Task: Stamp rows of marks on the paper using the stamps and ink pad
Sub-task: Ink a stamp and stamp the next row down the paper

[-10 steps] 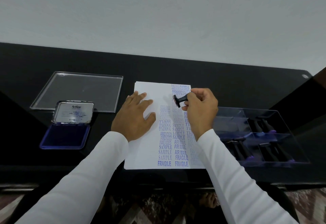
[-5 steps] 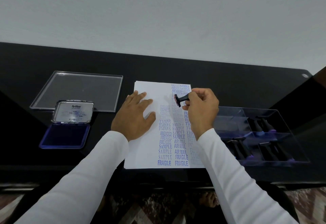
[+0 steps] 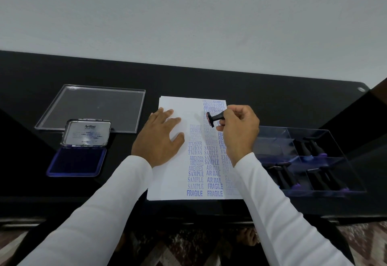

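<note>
A white paper (image 3: 180, 106) lies on the black table, its right half filled with columns of blue stamped words. My left hand (image 3: 160, 137) rests flat on the paper's left part, fingers spread. My right hand (image 3: 238, 131) grips a black stamp (image 3: 213, 118) by its handle, tilted sideways above the upper right of the paper, its reddish face turned left. An open ink pad (image 3: 77, 161) with a blue pad and a raised metal lid sits at the left.
A clear plastic lid (image 3: 92, 106) lies behind the ink pad. To the right of the paper stands a clear compartment box (image 3: 314, 161) with several black stamps. The table's front edge runs just below the paper.
My right hand has shifted the stamp slightly up and away over the paper's upper right. My left hand has stayed in place.
</note>
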Demonstrator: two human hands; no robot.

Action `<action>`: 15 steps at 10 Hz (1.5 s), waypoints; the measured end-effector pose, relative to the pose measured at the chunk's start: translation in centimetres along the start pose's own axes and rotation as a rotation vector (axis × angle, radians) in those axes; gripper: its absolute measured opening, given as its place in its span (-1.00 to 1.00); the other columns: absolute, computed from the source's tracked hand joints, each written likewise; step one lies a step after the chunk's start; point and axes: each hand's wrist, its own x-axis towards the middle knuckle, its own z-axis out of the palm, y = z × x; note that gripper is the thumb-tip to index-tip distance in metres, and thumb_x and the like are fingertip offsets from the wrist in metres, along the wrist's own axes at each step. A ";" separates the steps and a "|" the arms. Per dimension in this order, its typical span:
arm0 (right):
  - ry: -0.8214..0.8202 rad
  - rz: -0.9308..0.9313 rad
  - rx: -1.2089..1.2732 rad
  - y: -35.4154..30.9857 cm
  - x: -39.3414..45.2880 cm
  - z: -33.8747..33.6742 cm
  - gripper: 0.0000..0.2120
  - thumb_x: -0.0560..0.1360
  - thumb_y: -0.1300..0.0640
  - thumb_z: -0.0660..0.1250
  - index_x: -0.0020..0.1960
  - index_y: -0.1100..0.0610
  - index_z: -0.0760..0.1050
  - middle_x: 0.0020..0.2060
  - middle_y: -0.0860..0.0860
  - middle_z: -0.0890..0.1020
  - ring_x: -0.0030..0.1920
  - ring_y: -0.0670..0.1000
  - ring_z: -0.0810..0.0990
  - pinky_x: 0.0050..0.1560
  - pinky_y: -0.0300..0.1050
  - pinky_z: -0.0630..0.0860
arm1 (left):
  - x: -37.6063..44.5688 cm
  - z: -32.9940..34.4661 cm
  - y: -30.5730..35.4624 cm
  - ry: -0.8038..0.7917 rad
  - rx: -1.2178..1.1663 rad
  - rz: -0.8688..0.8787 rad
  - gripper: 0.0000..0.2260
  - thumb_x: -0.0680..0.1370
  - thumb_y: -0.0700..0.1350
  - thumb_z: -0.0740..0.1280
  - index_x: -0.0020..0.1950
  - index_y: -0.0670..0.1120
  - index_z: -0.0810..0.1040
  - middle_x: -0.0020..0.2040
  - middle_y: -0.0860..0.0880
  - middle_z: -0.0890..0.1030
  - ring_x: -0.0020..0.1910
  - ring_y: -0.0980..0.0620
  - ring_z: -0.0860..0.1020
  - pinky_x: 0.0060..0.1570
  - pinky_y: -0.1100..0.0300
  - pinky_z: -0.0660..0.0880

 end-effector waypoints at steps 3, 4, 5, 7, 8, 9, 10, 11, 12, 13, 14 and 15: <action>0.002 0.007 -0.002 -0.2 0.0 -0.1 -0.94 0.52 0.17 0.36 -0.04 0.03 0.58 -0.17 -0.04 0.65 -0.17 0.03 0.67 -0.29 -0.19 0.65 | 0.0 0.1 -0.1 -0.005 -0.004 -0.003 -0.51 0.61 0.25 0.20 0.51 0.13 0.36 0.61 0.11 0.19 0.62 -0.01 0.02 0.52 -0.02 0.03; -0.001 0.007 -0.008 -0.1 0.0 0.0 -0.95 0.53 0.16 0.36 -0.02 0.04 0.58 -0.16 -0.03 0.65 -0.18 0.02 0.68 -0.28 -0.17 0.66 | 0.0 0.0 -0.1 -0.007 -0.004 -0.002 -0.51 0.61 0.24 0.20 0.52 0.13 0.36 0.61 0.10 0.18 0.63 -0.01 0.02 0.52 -0.03 0.04; 0.000 0.013 -0.006 -0.2 -0.1 0.0 -0.95 0.53 0.16 0.37 -0.03 0.04 0.58 -0.16 -0.04 0.65 -0.19 0.01 0.68 -0.28 -0.18 0.66 | 0.0 0.0 -0.1 -0.007 -0.011 0.001 -0.51 0.61 0.25 0.20 0.52 0.13 0.36 0.61 0.10 0.19 0.63 -0.01 0.02 0.53 -0.04 0.04; -0.011 0.025 0.000 -0.3 -0.3 0.1 -0.94 0.53 0.18 0.36 -0.03 0.05 0.58 -0.16 -0.04 0.65 -0.20 0.01 0.68 -0.29 -0.18 0.65 | -0.1 -0.2 0.0 -0.005 -0.012 0.004 -0.51 0.62 0.23 0.21 0.52 0.12 0.36 0.62 0.09 0.18 0.63 -0.01 0.02 0.53 -0.01 0.02; -0.016 0.022 -0.011 -0.2 -0.5 0.1 -0.94 0.52 0.17 0.37 -0.02 0.04 0.58 -0.15 -0.03 0.65 -0.18 0.02 0.68 -0.28 -0.15 0.67 | 0.0 -0.1 0.0 -0.007 -0.024 0.009 -0.51 0.62 0.23 0.21 0.52 0.12 0.35 0.62 0.09 0.17 0.63 -0.02 0.02 0.52 0.00 0.00; -0.023 0.020 -0.007 -0.4 -0.6 0.2 -0.94 0.52 0.17 0.36 -0.03 0.04 0.58 -0.15 -0.04 0.65 -0.18 0.01 0.68 -0.29 -0.18 0.65 | -0.1 -0.3 0.0 0.023 -0.074 0.009 -0.52 0.62 0.20 0.24 0.52 0.11 0.36 0.62 0.09 0.18 0.62 -0.01 0.02 0.51 0.00 0.00; -0.040 0.007 -0.006 -0.9 -1.1 0.5 -0.94 0.53 0.17 0.36 -0.03 0.04 0.57 -0.16 -0.05 0.65 -0.19 0.01 0.68 -0.28 -0.19 0.65 | -0.6 -1.0 0.0 0.079 -0.131 0.023 -0.53 0.61 0.19 0.25 0.50 0.08 0.40 0.60 0.06 0.23 0.62 -0.02 0.07 0.52 -0.05 0.05; -0.073 -0.009 0.000 -1.3 -2.0 1.2 -0.94 0.53 0.17 0.36 -0.04 0.02 0.57 -0.17 -0.06 0.65 -0.17 0.02 0.68 -0.26 -0.16 0.66 | -1.5 -2.0 -0.3 0.111 -0.144 0.016 -0.51 0.59 0.21 0.24 0.48 0.07 0.43 0.58 0.06 0.27 0.61 -0.03 0.10 0.51 -0.08 0.10; -0.122 -0.029 0.004 -1.9 -3.3 2.3 -0.93 0.53 0.18 0.36 -0.04 0.03 0.57 -0.16 -0.04 0.66 -0.17 0.02 0.68 -0.23 -0.10 0.68 | -2.9 -3.5 -1.4 0.151 -0.141 0.022 -0.55 0.61 0.13 0.30 0.48 0.03 0.44 0.57 0.04 0.31 0.61 -0.01 0.10 0.52 0.00 0.03; -0.174 -0.031 0.023 -2.6 -4.9 3.6 -0.92 0.52 0.21 0.35 -0.04 0.06 0.58 -0.17 -0.01 0.66 -0.18 0.03 0.69 -0.24 -0.09 0.68 | -4.3 -5.1 -3.0 0.180 -0.087 0.009 -0.54 0.61 0.14 0.30 0.48 0.04 0.44 0.57 0.05 0.30 0.61 -0.01 0.10 0.54 0.00 0.00; -0.232 -0.049 0.012 -3.1 -6.6 5.2 -0.94 0.53 0.19 0.36 -0.03 0.06 0.57 -0.17 -0.01 0.66 -0.20 0.01 0.69 -0.23 -0.11 0.68 | -6.1 -6.7 -4.6 0.202 -0.096 -0.039 -0.54 0.60 0.16 0.30 0.48 0.07 0.43 0.57 0.05 0.30 0.61 0.00 0.10 0.56 -0.11 0.10; -0.309 -0.085 -0.019 -3.4 -8.6 7.0 -0.94 0.55 0.16 0.37 -0.01 0.03 0.57 -0.16 -0.03 0.66 -0.21 -0.01 0.69 -0.23 -0.19 0.66 | -8.4 -8.1 -6.4 0.256 -0.120 -0.085 -0.55 0.58 0.12 0.34 0.45 0.04 0.46 0.54 0.04 0.34 0.59 0.01 0.14 0.52 -0.08 0.22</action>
